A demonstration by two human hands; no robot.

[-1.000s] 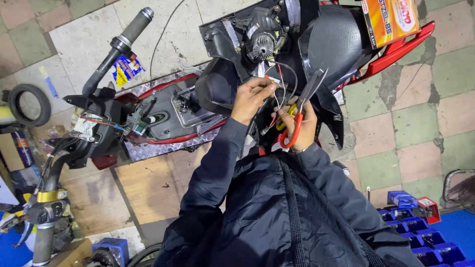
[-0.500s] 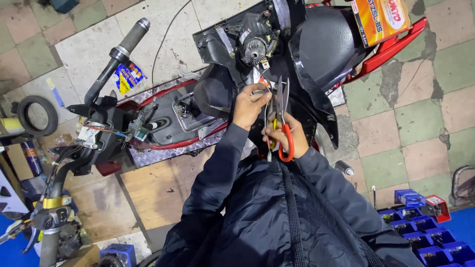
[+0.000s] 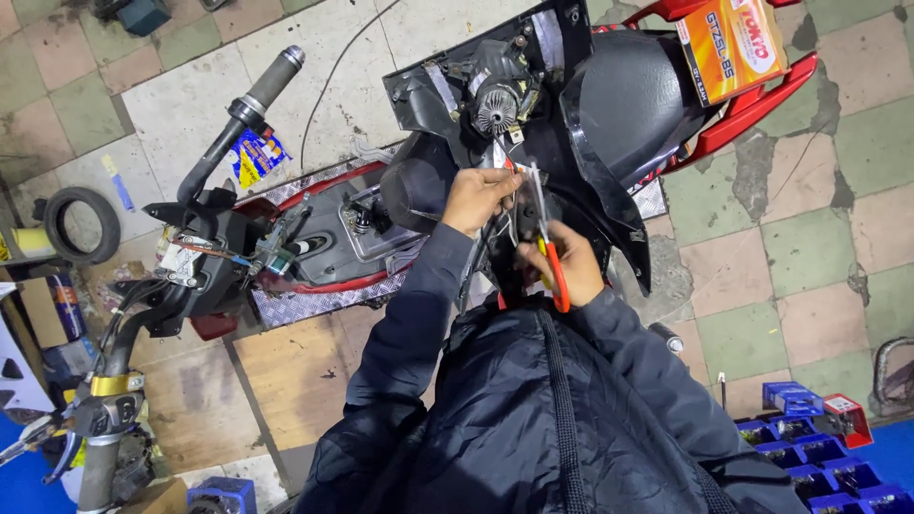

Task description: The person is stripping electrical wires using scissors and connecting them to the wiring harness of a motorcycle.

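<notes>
A scooter (image 3: 400, 205) lies stripped across the tiled floor (image 3: 819, 238), its handlebar (image 3: 243, 109) reaching to the far left and its red tail (image 3: 752, 100) to the far right. The body panels are off, so the dark inner housing (image 3: 495, 86) and its wiring sit open from above, which is probably why the person leans straight over the middle of the frame. An orange box (image 3: 733, 43) rests on the tail, near enough to reach but clear of the open area. A small tyre (image 3: 81, 224) lies on the floor at the far left, and blue bins (image 3: 809, 447) stand at the near right, both well apart from the work.

The dark jacket (image 3: 533, 419) fills the near centre, and both sleeves run up to the opened section.

The left hand (image 3: 481, 195) is pinched closed on thin wires (image 3: 495, 171) just below the housing, seemingly pulling them up out of the frame so they stand free. The right hand (image 3: 562, 262) is clenched around the orange handles of a pair of scissors (image 3: 543, 224), blades pointing away from the body and up toward the pinched wires. The blade tips lie just beside the left fingers; whether they touch the wires is too small to tell.
</notes>
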